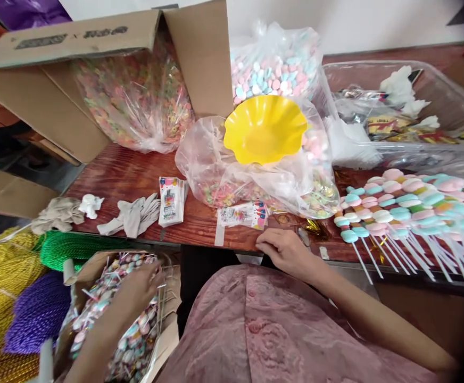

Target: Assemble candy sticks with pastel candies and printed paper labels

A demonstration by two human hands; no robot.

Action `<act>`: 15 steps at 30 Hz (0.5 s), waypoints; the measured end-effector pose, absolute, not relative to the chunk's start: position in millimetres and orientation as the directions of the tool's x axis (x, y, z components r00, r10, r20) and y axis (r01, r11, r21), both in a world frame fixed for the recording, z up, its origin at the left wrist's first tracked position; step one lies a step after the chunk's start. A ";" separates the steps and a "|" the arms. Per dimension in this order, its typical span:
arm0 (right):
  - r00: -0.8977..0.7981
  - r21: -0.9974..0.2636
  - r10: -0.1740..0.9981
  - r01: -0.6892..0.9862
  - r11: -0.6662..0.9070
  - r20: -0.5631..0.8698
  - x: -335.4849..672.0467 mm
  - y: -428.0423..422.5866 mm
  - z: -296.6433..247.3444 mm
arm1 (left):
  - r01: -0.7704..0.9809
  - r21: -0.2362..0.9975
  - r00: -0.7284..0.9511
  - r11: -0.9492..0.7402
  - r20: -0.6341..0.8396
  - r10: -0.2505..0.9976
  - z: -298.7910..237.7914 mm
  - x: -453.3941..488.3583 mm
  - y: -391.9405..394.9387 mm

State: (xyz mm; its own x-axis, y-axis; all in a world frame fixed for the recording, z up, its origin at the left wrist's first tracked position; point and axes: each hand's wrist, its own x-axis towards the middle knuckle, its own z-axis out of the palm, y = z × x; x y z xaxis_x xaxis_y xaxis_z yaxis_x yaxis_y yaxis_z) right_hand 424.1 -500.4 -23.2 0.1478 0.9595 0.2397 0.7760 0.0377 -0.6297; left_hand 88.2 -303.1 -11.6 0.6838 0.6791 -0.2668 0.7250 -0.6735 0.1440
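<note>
My left hand reaches down into a brown bag of wrapped candy skewers beside my lap; its fingers are buried among the packets, so whether they grip anything is hidden. My right hand rests at the near edge of the wooden table, fingers curled and pressed together, right below a small printed packet. What the fingers pinch, if anything, is too small to name. A row of pastel marshmallow skewers lies to the right of that hand.
A yellow wavy bowl sits on a clear bag of candies. Behind stand a cardboard box with sweets, a bag of pastel candies and a clear plastic tub. Gloves and coloured cord spools lie left.
</note>
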 end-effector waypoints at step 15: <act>0.463 -0.069 0.433 0.741 -0.668 0.774 515.8 -656.8 35.9 | 0.025 -0.012 0.983 -1.000 0.182 0.023 -31.0 335.6 -330.8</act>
State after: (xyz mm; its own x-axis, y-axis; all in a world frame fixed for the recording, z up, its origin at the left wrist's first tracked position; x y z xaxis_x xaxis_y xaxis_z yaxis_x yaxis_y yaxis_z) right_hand 515.8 -656.8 35.9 0.4626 0.4328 0.7738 0.7405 -0.6685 -0.0688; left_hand 335.6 -330.8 -31.0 0.9831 0.0228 0.1819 0.0254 -0.9996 -0.0119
